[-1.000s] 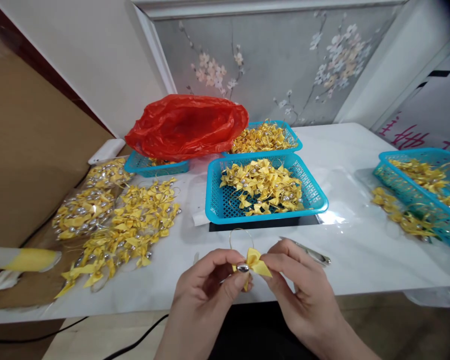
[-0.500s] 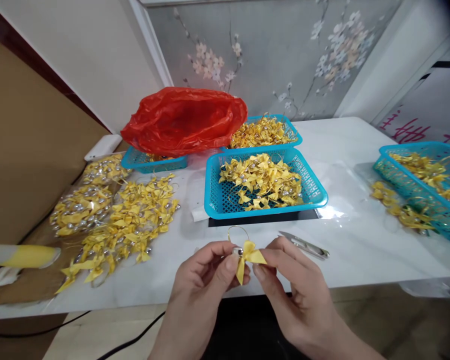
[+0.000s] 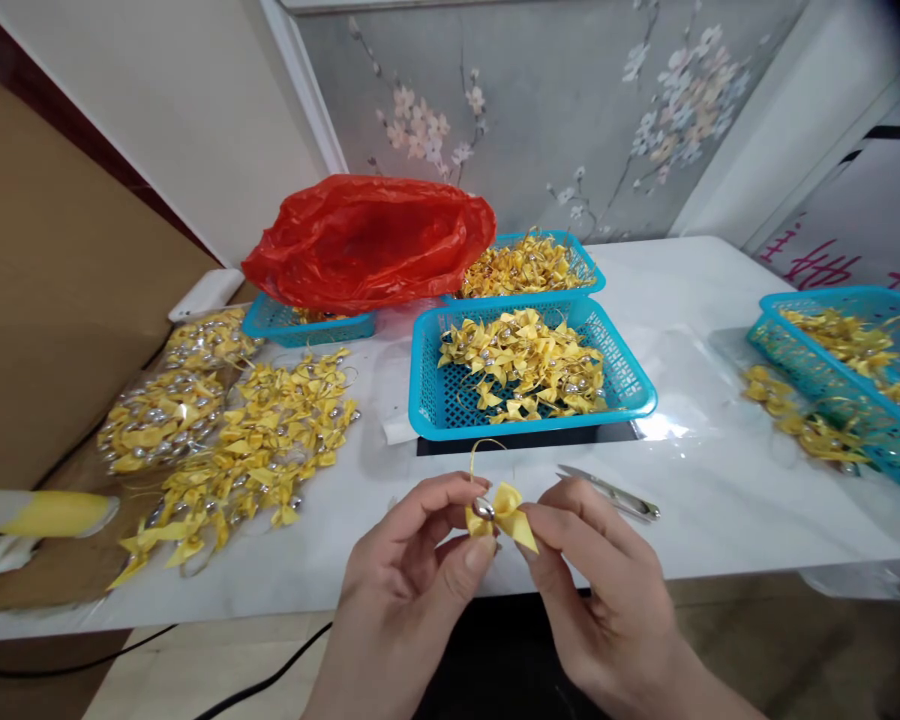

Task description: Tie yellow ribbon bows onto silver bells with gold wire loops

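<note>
A small yellow ribbon bow (image 3: 507, 508) with a silver bead and a thin gold loop is pinched between both my hands just above the near table edge. My left hand (image 3: 412, 575) grips its left side by thumb and forefinger. My right hand (image 3: 600, 580) holds its right wing. A blue basket (image 3: 630, 390) with several such bows sits just beyond. Small metal snips (image 3: 607, 492) lie on the table by my right hand.
A loose pile of yellow bows (image 3: 262, 440) and bagged ones (image 3: 157, 420) lie at left. A red plastic bag (image 3: 367, 240) covers a basket behind. Another blue basket (image 3: 529, 262) stands at the back, one more blue basket (image 3: 847, 365) at right. A black cable (image 3: 262, 682) runs below.
The bow has turned in my fingers, its gold loop now leaning left, and my hands have shifted slightly. The view tilted a little between the first frame and now.
</note>
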`<state>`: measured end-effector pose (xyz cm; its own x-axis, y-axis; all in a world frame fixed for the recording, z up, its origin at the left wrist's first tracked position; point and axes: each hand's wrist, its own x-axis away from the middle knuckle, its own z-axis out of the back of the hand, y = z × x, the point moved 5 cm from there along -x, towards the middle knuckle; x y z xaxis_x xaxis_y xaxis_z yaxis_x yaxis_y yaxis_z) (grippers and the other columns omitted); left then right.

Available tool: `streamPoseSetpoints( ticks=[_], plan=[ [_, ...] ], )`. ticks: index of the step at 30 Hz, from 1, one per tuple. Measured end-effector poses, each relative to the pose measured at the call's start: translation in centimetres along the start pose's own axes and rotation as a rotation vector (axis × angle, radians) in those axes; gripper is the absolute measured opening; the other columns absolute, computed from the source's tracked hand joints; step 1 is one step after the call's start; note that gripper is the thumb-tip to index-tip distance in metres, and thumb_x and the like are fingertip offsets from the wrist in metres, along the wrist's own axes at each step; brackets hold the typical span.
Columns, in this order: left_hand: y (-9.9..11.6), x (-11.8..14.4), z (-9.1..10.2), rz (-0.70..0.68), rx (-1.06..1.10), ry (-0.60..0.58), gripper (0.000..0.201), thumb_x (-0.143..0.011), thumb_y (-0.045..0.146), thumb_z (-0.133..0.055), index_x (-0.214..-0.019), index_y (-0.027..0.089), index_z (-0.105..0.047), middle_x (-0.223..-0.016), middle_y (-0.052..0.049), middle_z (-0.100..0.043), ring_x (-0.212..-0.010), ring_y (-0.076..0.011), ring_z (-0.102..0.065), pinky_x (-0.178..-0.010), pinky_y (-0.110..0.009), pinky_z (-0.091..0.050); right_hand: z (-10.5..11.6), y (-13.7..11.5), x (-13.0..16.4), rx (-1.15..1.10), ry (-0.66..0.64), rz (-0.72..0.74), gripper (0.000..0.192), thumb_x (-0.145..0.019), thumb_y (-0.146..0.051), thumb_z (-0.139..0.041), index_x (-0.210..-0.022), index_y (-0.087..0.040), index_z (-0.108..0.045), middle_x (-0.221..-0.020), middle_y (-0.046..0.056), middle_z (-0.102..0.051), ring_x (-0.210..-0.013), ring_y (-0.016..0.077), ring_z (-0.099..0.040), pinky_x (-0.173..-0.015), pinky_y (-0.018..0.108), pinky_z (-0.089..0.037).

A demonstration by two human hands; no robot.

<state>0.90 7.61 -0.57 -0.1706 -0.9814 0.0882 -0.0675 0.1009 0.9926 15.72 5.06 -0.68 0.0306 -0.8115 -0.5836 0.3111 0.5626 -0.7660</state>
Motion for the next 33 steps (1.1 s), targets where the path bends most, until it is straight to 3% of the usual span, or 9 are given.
streamPoseSetpoints(
  ticks=[3, 7, 12, 17, 22, 28, 33],
  plan=[
    [0.9, -0.1, 0.0, -0.116, -0.129, 0.093, 0.021, -0.078, 0.019, -0.075, -0.095, 0.032, -0.077, -0.105, 0.002, -0.074, -0.097, -0.0128, -0.07, -0.082, -0.012, -0.056, -0.1, 0.0, 0.1, 0.034, 0.014, 0.028, 0.028, -0.085, 0.007, -0.048, -0.099, -0.013, -0.063, -0.078, 0.004, -0.048, -0.067, 0.0159, -0.048, -0.055, 0.03, -0.041],
    [1.2, 0.2, -0.2, -0.183, -0.277, 0.145, 0.019, -0.083, 0.018, -0.069, -0.093, 0.032, -0.077, -0.106, 0.001, -0.074, -0.098, -0.0132, -0.071, -0.08, -0.011, -0.057, -0.1, -0.3, 0.0, 0.089, 0.019, 0.075, 0.028, -0.084, 0.009, -0.049, -0.098, -0.01, -0.065, -0.075, 0.004, -0.047, -0.065, 0.0151, -0.047, -0.052, 0.028, -0.04],
    [0.9, 0.6, 0.0, -0.17, -0.338, 0.107, 0.023, -0.091, 0.023, -0.061, -0.104, 0.036, -0.074, -0.114, 0.003, -0.072, -0.106, -0.0133, -0.068, -0.087, -0.013, -0.055, -0.1, -0.3, -0.1, 0.086, 0.016, 0.083, 0.03, -0.084, 0.009, -0.048, -0.1, -0.009, -0.065, -0.074, 0.004, -0.047, -0.064, 0.0148, -0.047, -0.051, 0.028, -0.039],
    [0.5, 0.4, 0.2, -0.079, -0.318, 0.046, 0.022, -0.093, 0.027, -0.059, -0.107, 0.036, -0.073, -0.117, 0.003, -0.072, -0.1, -0.014, -0.07, -0.085, -0.016, -0.057, 0.1, 0.3, 0.1, 0.002, 0.009, 0.01, 0.03, -0.088, 0.005, -0.047, -0.106, -0.014, -0.062, -0.081, 0.005, -0.05, -0.07, 0.0166, -0.05, -0.057, 0.03, -0.043],
    [0.8, 0.3, 0.3, -0.065, -0.295, 0.064, 0.017, -0.09, 0.025, -0.064, -0.099, 0.036, -0.074, -0.113, 0.004, -0.072, -0.105, -0.0157, -0.068, -0.085, -0.016, -0.056, 0.2, 0.4, 0.1, -0.034, -0.012, -0.029, 0.031, -0.088, 0.005, -0.046, -0.103, -0.018, -0.061, -0.081, 0.004, -0.05, -0.072, 0.0167, -0.05, -0.059, 0.03, -0.043],
    [1.2, 0.5, 0.3, -0.113, -0.325, 0.1, 0.015, -0.089, 0.022, -0.064, -0.092, 0.035, -0.073, -0.102, 0.005, -0.072, -0.093, -0.013, -0.069, -0.077, -0.013, -0.055, 0.2, 0.4, 0.0, -0.063, 0.016, -0.026, 0.034, -0.087, 0.006, -0.046, -0.104, -0.017, -0.064, -0.08, 0.003, -0.048, -0.071, 0.0148, -0.048, -0.057, 0.027, -0.042],
    [1.4, 0.8, 0.2, -0.158, -0.373, 0.148, 0.017, -0.089, 0.02, -0.064, -0.092, 0.035, -0.072, -0.103, 0.004, -0.07, -0.096, -0.0141, -0.066, -0.081, -0.015, -0.053, 0.3, 0.2, -0.1, -0.048, 0.013, -0.031, 0.03, -0.087, 0.005, -0.048, -0.102, -0.016, -0.065, -0.078, 0.002, -0.049, -0.07, 0.0141, -0.049, -0.056, 0.027, -0.043]
  ],
)
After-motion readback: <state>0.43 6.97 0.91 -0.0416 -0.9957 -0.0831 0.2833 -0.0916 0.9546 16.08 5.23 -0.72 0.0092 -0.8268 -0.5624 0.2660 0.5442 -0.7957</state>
